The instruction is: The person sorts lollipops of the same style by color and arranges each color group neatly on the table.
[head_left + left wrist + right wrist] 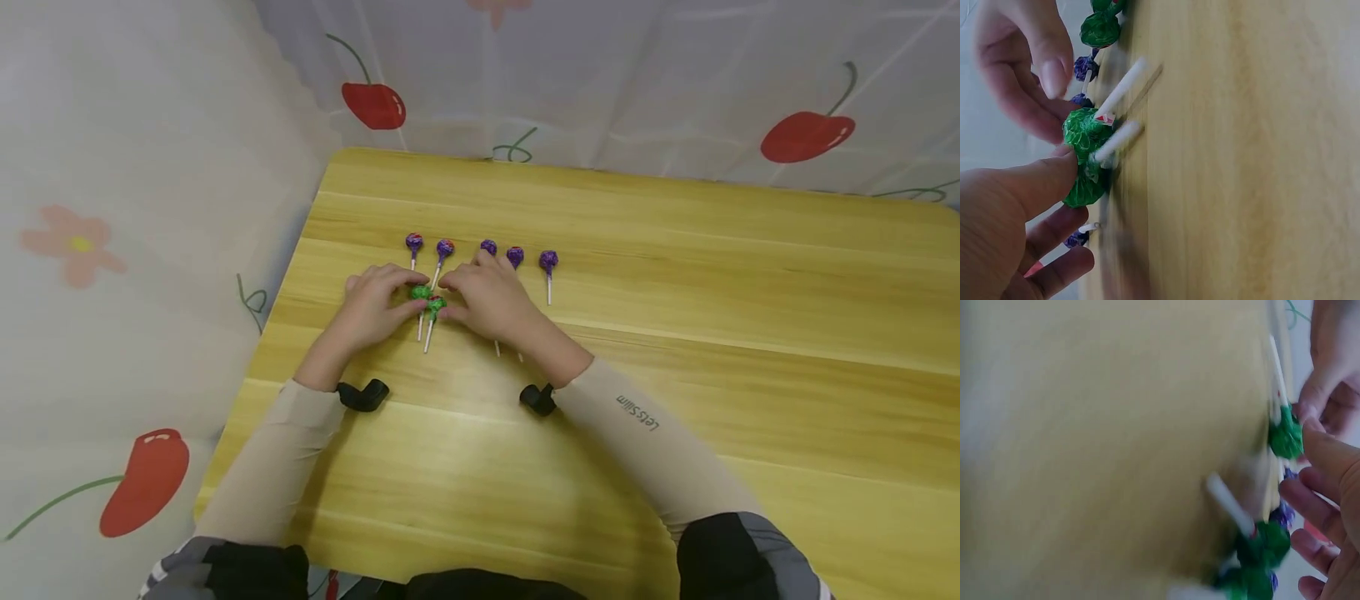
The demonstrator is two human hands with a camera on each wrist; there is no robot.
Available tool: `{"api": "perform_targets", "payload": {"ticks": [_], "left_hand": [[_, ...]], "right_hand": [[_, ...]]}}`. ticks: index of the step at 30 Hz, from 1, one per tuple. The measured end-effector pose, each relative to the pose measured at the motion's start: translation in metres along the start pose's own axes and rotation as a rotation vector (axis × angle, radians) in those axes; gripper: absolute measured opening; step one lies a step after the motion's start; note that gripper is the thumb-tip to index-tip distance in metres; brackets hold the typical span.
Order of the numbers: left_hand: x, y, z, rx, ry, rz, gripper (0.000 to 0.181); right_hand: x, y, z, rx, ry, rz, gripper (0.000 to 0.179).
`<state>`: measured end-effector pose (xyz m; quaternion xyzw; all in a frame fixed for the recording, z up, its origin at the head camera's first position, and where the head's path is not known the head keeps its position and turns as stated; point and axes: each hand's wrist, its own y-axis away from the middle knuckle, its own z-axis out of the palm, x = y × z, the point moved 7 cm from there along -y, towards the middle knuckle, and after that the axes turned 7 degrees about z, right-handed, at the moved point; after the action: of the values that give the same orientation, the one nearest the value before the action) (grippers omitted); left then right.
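Note:
Two green-wrapped lollipops (421, 292) lie side by side between the hands, sticks toward the person. My left hand (377, 304) pinches one of them by its wrapped head; its thumb (1054, 178) presses the green wrapper. My right hand (491, 298) is close on the other side, thumb tip at the nearer green lollipop (1286, 436), fingers loosely bent and apart from the thumb. Beneath the right hand lie more green lollipops (1263, 545), their heads hidden in the head view, where only white sticks (497, 348) show.
Behind the hands stands a row of several purple lollipops (549, 261), heads away from the person. The wooden table (712, 333) extends right. A patterned curtain (615, 83) borders its back and left. Black wrist camera mounts (365, 396) hang under both wrists.

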<state>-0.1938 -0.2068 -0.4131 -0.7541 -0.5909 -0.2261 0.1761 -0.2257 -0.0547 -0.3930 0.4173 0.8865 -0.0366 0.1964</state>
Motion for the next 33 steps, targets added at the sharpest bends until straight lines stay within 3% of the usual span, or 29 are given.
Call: {"api": "perform_targets", "payload": {"ticks": [3, 7, 11, 17, 25, 33], "left_hand": [[0.001, -0.001, 0.001, -0.018, -0.01, -0.014, 0.038], [0.014, -0.014, 0.012, -0.025, -0.01, 0.007, 0.036], [0.018, -0.017, 0.011, -0.01, -0.027, 0.033, 0.033], [0.012, -0.008, 0.004, -0.004, -0.053, 0.001, 0.03], [0.007, 0.001, 0.002, -0.048, 0.061, -0.025, 0.026], [-0.012, 0.022, -0.024, -0.129, 0.113, -0.058, 0.027]], "right_hand": [[-0.006, -0.004, 0.007, 0.011, 0.015, 0.003, 0.04], [0.006, -0.001, 0.005, 0.026, 0.04, 0.023, 0.031], [0.007, -0.002, 0.004, 0.02, 0.049, 0.041, 0.028], [-0.006, -0.006, 0.01, 0.003, 0.016, 0.02, 0.026], [-0.005, -0.004, 0.018, -0.012, 0.0, 0.063, 0.022], [-0.009, -0.01, 0.016, 0.012, -0.005, 0.032, 0.022]]}}
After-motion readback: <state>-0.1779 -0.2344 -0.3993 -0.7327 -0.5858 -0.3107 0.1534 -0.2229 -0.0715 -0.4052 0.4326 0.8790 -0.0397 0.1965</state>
